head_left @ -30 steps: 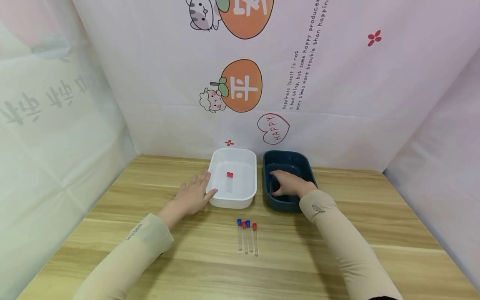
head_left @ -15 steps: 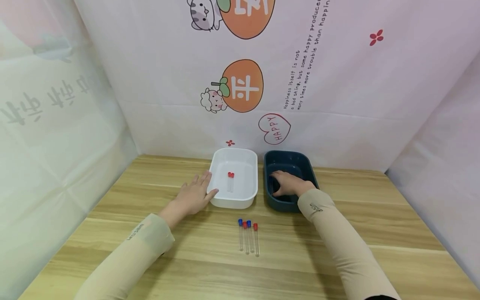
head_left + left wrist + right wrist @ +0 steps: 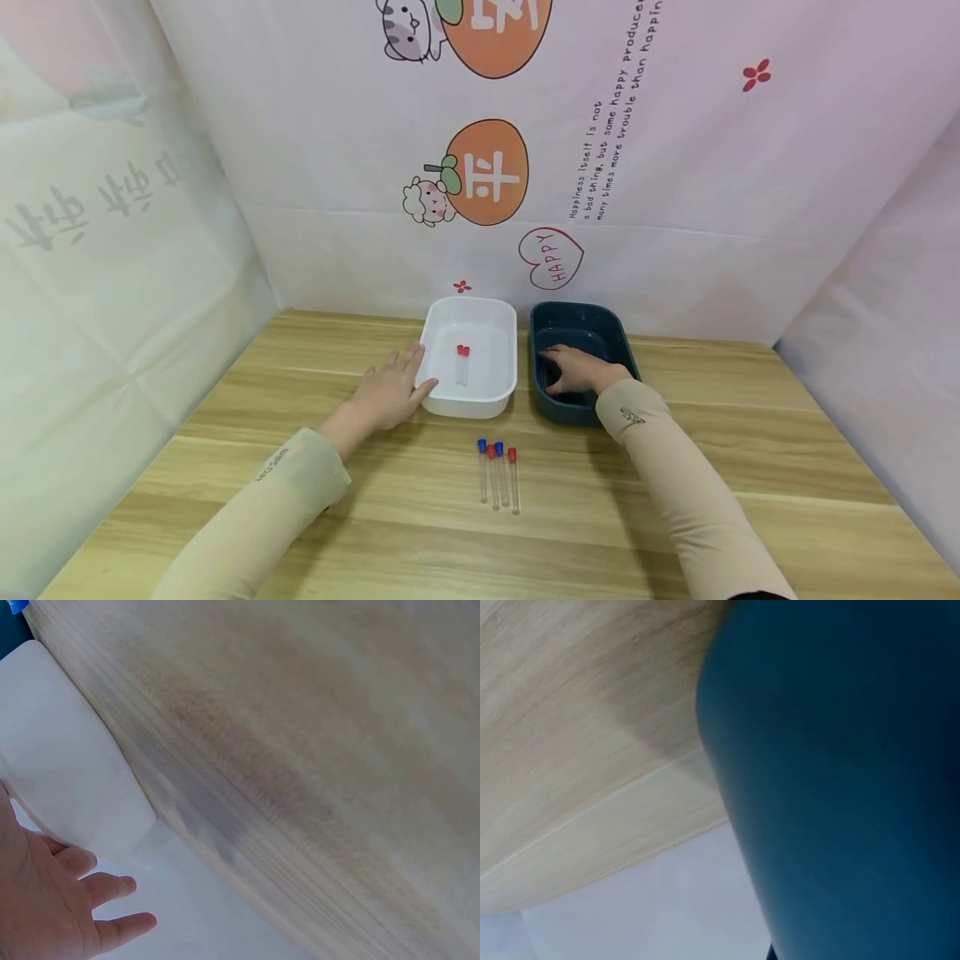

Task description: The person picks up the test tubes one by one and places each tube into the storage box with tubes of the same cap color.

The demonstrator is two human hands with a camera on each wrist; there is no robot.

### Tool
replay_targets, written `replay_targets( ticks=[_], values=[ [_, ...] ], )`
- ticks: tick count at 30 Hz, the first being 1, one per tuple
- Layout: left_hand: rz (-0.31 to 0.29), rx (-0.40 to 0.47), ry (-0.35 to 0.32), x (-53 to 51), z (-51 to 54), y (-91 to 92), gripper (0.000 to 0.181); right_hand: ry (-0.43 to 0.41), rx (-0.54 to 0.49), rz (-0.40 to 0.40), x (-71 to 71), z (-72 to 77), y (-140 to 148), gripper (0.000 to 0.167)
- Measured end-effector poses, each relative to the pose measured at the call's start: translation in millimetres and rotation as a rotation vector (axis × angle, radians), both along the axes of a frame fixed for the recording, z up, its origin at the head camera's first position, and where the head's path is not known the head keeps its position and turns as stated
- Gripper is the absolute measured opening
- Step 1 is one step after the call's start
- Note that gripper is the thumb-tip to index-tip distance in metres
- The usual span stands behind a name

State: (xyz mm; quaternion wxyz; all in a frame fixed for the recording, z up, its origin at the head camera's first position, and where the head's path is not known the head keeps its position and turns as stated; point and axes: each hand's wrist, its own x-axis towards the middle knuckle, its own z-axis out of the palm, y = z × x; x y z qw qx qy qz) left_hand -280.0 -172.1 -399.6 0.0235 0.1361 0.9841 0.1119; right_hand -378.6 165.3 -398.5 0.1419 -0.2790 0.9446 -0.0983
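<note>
In the head view my left hand has its fingers spread and touches the left side of the white bin. Two red-capped tubes lie side by side in that bin. My right hand reaches into the dark blue bin, thumb and fingers apart near its left inner wall; what lies by the fingertips is dim. The left wrist view shows the left hand with fingers extended beside the white bin. The right wrist view shows the dark blue bin's side, with the right hand hidden.
On the wooden table, in front of the bins, lie two blue-capped tubes and two red-capped tubes, close together. A printed white cloth stands behind the bins, with more white cloth at both sides.
The blue cap visible near the right fingertips one second ago is now hard to make out. Both hands have stayed nearly still, and the whole view has shifted very slightly.
</note>
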Motion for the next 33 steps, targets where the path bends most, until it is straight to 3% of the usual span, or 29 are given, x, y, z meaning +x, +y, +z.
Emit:
replay_targets(
  ticks=[13,25,33],
  values=[
    [0.001,0.009,0.003,-1.2,-2.1,0.3,0.076,-0.005,-0.016,0.006,2.1,5.3,3,0.075],
    [0.002,0.013,-0.003,-2.0,-1.9,0.4,0.077,0.025,-0.109,0.017,2.1,14.4,16,0.073],
    [0.0,0.003,-0.006,-2.5,-3.0,-0.4,0.076,0.109,-0.176,0.023,6.4,21.5,24,0.066]
  ],
)
